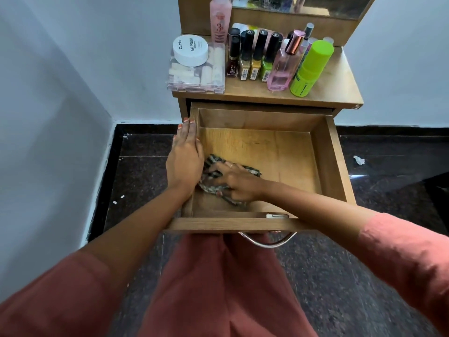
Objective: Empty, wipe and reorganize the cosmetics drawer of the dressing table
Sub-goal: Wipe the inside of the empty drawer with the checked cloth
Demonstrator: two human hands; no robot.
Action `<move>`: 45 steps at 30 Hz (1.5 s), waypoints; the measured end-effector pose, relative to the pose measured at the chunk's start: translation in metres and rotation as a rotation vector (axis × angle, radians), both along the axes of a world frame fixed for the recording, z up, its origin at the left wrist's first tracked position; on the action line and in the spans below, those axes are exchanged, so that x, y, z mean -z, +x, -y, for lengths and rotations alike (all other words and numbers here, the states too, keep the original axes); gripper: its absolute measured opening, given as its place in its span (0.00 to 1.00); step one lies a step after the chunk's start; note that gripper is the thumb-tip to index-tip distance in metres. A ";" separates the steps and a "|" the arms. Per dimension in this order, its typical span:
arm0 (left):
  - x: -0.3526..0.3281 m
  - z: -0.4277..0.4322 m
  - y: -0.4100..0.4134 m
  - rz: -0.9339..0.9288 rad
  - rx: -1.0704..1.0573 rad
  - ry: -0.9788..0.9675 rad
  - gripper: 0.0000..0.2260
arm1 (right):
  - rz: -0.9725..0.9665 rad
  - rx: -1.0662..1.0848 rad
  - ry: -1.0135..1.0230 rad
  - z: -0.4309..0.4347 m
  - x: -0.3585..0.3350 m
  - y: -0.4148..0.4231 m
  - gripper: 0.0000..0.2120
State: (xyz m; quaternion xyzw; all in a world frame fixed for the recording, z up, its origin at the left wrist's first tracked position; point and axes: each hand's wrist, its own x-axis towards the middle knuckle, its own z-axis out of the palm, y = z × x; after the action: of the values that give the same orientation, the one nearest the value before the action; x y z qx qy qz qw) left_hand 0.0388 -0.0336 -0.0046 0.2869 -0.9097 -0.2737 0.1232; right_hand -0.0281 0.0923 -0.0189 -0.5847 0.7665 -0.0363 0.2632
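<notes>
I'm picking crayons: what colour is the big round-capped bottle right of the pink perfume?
The tall plastic bottle is neon green, best seen in head view.

Soft, even indoor light. The glossy floor (379,190) carries a pale glare at mid right. The right hand (239,183) and cloth (211,176) are motion-blurred. Wide-angle distortion bends the frame's edges.
</notes>
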 end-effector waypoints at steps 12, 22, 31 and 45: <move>-0.002 -0.001 0.000 0.002 0.007 -0.006 0.20 | 0.101 -0.230 0.153 0.002 -0.023 0.014 0.26; -0.002 0.000 0.001 0.008 -0.001 -0.009 0.20 | 0.168 -0.204 0.010 -0.038 -0.018 0.002 0.18; -0.002 -0.001 0.001 0.004 -0.006 -0.003 0.20 | 0.147 -0.004 0.076 -0.076 -0.017 -0.019 0.11; 0.002 0.001 -0.001 -0.016 0.004 -0.021 0.20 | 0.091 -0.110 0.178 0.010 -0.012 0.020 0.27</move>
State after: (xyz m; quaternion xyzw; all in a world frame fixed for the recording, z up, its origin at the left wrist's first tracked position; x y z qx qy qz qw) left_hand 0.0381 -0.0350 -0.0063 0.2816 -0.9122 -0.2666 0.1327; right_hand -0.0086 0.0826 -0.0066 -0.5981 0.7206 0.0199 0.3501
